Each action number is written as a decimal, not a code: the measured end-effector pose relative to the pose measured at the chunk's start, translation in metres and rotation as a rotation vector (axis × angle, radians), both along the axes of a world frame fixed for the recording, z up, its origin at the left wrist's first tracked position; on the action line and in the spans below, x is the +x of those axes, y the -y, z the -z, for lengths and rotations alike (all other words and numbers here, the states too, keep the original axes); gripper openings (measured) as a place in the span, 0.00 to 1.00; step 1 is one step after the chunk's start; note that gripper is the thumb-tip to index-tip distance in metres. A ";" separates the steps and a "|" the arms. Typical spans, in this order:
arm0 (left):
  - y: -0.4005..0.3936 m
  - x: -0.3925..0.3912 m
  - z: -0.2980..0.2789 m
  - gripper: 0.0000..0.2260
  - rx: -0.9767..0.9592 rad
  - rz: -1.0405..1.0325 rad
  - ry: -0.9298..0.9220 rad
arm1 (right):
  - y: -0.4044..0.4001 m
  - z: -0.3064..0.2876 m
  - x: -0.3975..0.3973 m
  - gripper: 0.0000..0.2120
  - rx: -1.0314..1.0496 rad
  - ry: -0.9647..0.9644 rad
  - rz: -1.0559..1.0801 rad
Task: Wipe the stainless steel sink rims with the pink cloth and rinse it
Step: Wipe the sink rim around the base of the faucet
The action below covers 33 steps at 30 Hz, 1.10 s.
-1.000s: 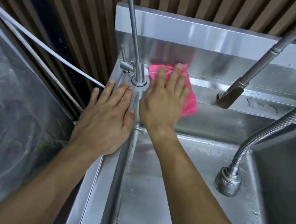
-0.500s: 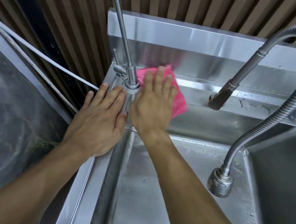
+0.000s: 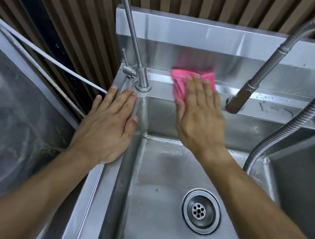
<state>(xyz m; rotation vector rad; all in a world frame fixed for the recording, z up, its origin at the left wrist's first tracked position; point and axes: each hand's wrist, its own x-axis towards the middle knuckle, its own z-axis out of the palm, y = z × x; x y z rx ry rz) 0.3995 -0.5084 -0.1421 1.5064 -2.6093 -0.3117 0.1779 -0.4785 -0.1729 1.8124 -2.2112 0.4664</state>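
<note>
Fingers straight, our right hand (image 3: 198, 113) presses the pink cloth (image 3: 184, 82) onto the back sink rim (image 3: 272, 108), our left hand (image 3: 109, 124) lying flat, empty, beside it.

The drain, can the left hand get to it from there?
Probably yes. The left hand lies flat on the left rim, holding nothing, and the basin around the drain looks bare; only the right forearm crosses above, further right.
</note>
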 end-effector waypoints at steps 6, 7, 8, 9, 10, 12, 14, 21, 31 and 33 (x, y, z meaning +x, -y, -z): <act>-0.001 -0.003 0.000 0.30 -0.022 -0.015 0.042 | 0.030 -0.005 0.050 0.30 -0.060 0.306 0.343; -0.001 -0.003 0.000 0.31 -0.024 -0.017 0.044 | 0.035 -0.007 0.061 0.30 -0.013 0.315 0.279; -0.001 -0.003 0.000 0.31 -0.023 -0.015 0.046 | 0.039 -0.009 0.069 0.31 0.035 0.297 0.186; -0.001 -0.003 -0.001 0.31 -0.016 -0.011 0.047 | 0.040 -0.010 0.072 0.31 0.075 0.265 0.084; -0.001 -0.004 -0.001 0.31 -0.010 -0.007 0.047 | 0.039 -0.010 0.070 0.31 0.099 0.230 -0.008; -0.001 -0.003 -0.001 0.31 -0.014 -0.007 0.043 | 0.033 -0.011 0.052 0.30 0.073 0.159 -0.133; 0.000 -0.002 -0.002 0.31 -0.019 -0.009 0.033 | 0.023 -0.007 0.030 0.28 0.022 0.076 -0.178; 0.001 -0.002 -0.002 0.32 -0.015 -0.005 0.058 | 0.016 -0.005 0.016 0.36 0.092 0.020 -0.100; 0.001 -0.002 -0.003 0.32 -0.006 0.002 0.051 | 0.021 -0.082 0.020 0.20 0.199 0.868 -0.261; 0.001 -0.002 -0.003 0.32 -0.004 0.004 0.051 | 0.033 -0.102 0.009 0.16 0.082 1.158 -0.198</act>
